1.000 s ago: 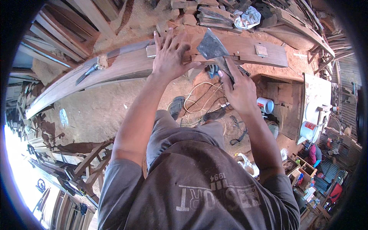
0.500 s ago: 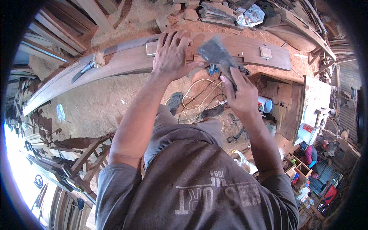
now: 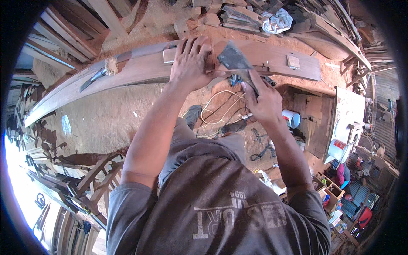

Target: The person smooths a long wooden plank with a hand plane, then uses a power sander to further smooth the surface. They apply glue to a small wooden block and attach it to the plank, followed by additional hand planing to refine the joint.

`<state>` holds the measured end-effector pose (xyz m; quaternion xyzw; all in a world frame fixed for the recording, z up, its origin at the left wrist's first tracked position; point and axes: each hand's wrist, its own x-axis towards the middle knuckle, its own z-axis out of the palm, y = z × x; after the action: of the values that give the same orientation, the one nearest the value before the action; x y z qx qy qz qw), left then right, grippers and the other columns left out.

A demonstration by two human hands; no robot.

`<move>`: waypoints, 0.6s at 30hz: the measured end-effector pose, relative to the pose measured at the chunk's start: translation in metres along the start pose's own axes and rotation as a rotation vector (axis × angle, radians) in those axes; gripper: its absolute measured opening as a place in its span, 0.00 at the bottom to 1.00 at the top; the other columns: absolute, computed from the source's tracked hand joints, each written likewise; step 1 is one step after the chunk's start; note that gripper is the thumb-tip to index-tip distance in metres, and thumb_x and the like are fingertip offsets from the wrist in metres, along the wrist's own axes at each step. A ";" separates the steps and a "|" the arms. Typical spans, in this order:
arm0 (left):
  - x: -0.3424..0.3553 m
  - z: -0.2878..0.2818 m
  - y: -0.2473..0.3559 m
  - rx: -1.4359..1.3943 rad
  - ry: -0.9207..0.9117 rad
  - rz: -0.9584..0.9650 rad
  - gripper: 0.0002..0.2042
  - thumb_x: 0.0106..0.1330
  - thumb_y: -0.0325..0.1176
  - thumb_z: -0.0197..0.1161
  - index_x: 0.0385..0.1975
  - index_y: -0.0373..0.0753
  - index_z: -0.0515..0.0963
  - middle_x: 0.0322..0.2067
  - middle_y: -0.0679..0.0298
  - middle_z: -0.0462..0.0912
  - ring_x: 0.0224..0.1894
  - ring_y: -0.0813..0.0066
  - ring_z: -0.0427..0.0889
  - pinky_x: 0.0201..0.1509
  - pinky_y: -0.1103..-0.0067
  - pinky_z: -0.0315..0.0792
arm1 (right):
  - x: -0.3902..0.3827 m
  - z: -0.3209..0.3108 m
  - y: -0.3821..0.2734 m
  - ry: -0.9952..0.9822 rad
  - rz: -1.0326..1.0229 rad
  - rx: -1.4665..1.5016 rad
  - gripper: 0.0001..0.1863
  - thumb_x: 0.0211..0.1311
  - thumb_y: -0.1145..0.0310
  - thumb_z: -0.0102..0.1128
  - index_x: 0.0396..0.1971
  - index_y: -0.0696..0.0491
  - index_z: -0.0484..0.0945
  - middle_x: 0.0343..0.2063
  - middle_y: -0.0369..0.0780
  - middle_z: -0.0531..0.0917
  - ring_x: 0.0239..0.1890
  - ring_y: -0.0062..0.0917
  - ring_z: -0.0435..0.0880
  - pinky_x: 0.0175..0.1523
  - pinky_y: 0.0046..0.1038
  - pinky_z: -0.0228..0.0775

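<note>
My left hand (image 3: pixel 191 63) lies across a long brown wooden plank (image 3: pixel 144 68), fingers stretched over its top and thumb out to the right. Beside those fingers, a small pale wood block (image 3: pixel 168 55) sits on the plank. My right hand (image 3: pixel 264 100) grips the handle of a scraper-like tool with a broad, flat dark blade (image 3: pixel 233 56). That blade is tilted over the plank, right of my left hand; whether it touches the wood I cannot tell. Farther left on the plank rests a dark-bladed hand tool (image 3: pixel 92 79) with a tan end.
Another wood block (image 3: pixel 293 61) sits near the plank's right end. A looped yellow cord (image 3: pixel 208 112) lies on the dusty ground by my feet. Stacked timber (image 3: pixel 68 38) fills the upper left. To the right are a white bucket (image 3: pixel 291 119) and, farther off, another person (image 3: pixel 342 175).
The tool in my right hand has shifted slightly left and down, and its blade looks sharper than before. My left hand has hardly moved on the plank.
</note>
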<state>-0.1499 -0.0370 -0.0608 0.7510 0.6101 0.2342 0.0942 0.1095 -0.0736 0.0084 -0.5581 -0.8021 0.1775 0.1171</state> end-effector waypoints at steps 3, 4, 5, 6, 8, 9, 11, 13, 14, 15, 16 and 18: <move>0.003 -0.002 0.000 0.016 -0.035 -0.005 0.38 0.53 0.59 0.81 0.57 0.45 0.72 0.74 0.58 0.67 0.79 0.52 0.61 0.86 0.54 0.48 | -0.005 -0.005 -0.001 0.058 -0.037 0.040 0.29 0.78 0.53 0.59 0.75 0.37 0.69 0.52 0.54 0.87 0.51 0.54 0.88 0.52 0.51 0.81; 0.003 -0.004 -0.002 0.012 -0.033 0.000 0.38 0.53 0.59 0.81 0.57 0.45 0.72 0.74 0.59 0.67 0.80 0.52 0.60 0.87 0.54 0.47 | -0.007 0.000 0.000 0.056 -0.046 0.023 0.29 0.78 0.53 0.59 0.75 0.37 0.69 0.52 0.55 0.87 0.50 0.54 0.88 0.52 0.51 0.81; 0.004 -0.003 0.000 -0.004 -0.028 0.011 0.37 0.53 0.59 0.81 0.57 0.46 0.72 0.74 0.59 0.67 0.80 0.52 0.60 0.87 0.55 0.46 | -0.011 0.000 0.002 0.054 -0.049 -0.004 0.28 0.78 0.53 0.59 0.75 0.36 0.69 0.51 0.55 0.87 0.49 0.54 0.88 0.52 0.51 0.81; 0.002 0.000 0.000 -0.010 -0.019 0.001 0.37 0.53 0.58 0.82 0.56 0.46 0.72 0.74 0.59 0.68 0.80 0.52 0.60 0.87 0.54 0.47 | -0.008 0.000 0.001 0.010 -0.011 -0.031 0.28 0.78 0.53 0.59 0.75 0.36 0.69 0.51 0.55 0.87 0.49 0.54 0.88 0.52 0.51 0.81; 0.000 0.001 -0.001 -0.011 -0.002 -0.021 0.36 0.52 0.58 0.82 0.55 0.46 0.73 0.74 0.58 0.68 0.80 0.52 0.60 0.87 0.54 0.48 | 0.004 0.003 0.002 -0.077 0.060 -0.075 0.28 0.78 0.52 0.59 0.74 0.36 0.70 0.50 0.55 0.87 0.48 0.54 0.89 0.51 0.51 0.82; 0.000 -0.001 0.002 0.006 -0.024 -0.034 0.37 0.52 0.59 0.82 0.55 0.45 0.73 0.74 0.57 0.68 0.80 0.51 0.60 0.86 0.54 0.48 | 0.005 -0.001 0.002 -0.082 0.069 -0.089 0.29 0.78 0.52 0.59 0.75 0.36 0.69 0.50 0.55 0.87 0.47 0.54 0.89 0.49 0.52 0.82; 0.002 0.000 0.001 0.004 -0.025 -0.027 0.37 0.52 0.59 0.82 0.55 0.45 0.73 0.74 0.58 0.69 0.80 0.52 0.60 0.86 0.54 0.48 | 0.000 -0.004 0.004 0.023 -0.032 -0.012 0.30 0.77 0.53 0.59 0.75 0.37 0.68 0.49 0.55 0.88 0.46 0.54 0.89 0.47 0.53 0.82; 0.004 -0.002 0.000 0.000 -0.030 -0.011 0.37 0.52 0.60 0.82 0.54 0.44 0.73 0.74 0.57 0.69 0.80 0.52 0.60 0.87 0.54 0.48 | -0.008 -0.005 0.005 0.094 -0.111 0.056 0.30 0.77 0.55 0.60 0.75 0.41 0.69 0.46 0.55 0.88 0.45 0.55 0.89 0.45 0.53 0.82; 0.002 -0.004 0.002 -0.006 -0.037 0.002 0.37 0.52 0.60 0.82 0.54 0.44 0.73 0.73 0.57 0.69 0.80 0.52 0.60 0.87 0.54 0.48 | -0.006 -0.005 0.005 0.050 -0.099 0.013 0.29 0.77 0.55 0.60 0.74 0.42 0.69 0.45 0.55 0.88 0.45 0.54 0.89 0.45 0.53 0.82; 0.002 -0.006 0.003 -0.012 -0.044 0.017 0.37 0.52 0.60 0.82 0.54 0.44 0.73 0.73 0.57 0.69 0.80 0.52 0.60 0.87 0.54 0.48 | -0.002 -0.003 0.005 0.007 -0.087 -0.030 0.29 0.77 0.55 0.60 0.74 0.44 0.70 0.45 0.55 0.88 0.45 0.54 0.89 0.46 0.52 0.82; 0.002 -0.004 0.002 0.018 -0.036 0.022 0.39 0.54 0.63 0.79 0.57 0.43 0.73 0.73 0.56 0.69 0.79 0.52 0.60 0.86 0.54 0.49 | 0.003 -0.002 0.005 -0.036 -0.073 -0.072 0.29 0.77 0.56 0.60 0.73 0.45 0.71 0.44 0.55 0.88 0.45 0.54 0.89 0.46 0.52 0.82; 0.002 -0.001 -0.001 0.078 -0.014 0.025 0.43 0.56 0.69 0.74 0.62 0.42 0.72 0.72 0.54 0.69 0.78 0.52 0.61 0.84 0.53 0.51 | 0.016 -0.002 0.006 0.009 -0.109 -0.049 0.28 0.77 0.55 0.60 0.72 0.44 0.72 0.43 0.55 0.88 0.43 0.53 0.89 0.45 0.50 0.82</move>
<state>-0.1506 -0.0348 -0.0599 0.7634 0.6086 0.2061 0.0662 0.1102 -0.0561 0.0077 -0.5169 -0.8349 0.1486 0.1167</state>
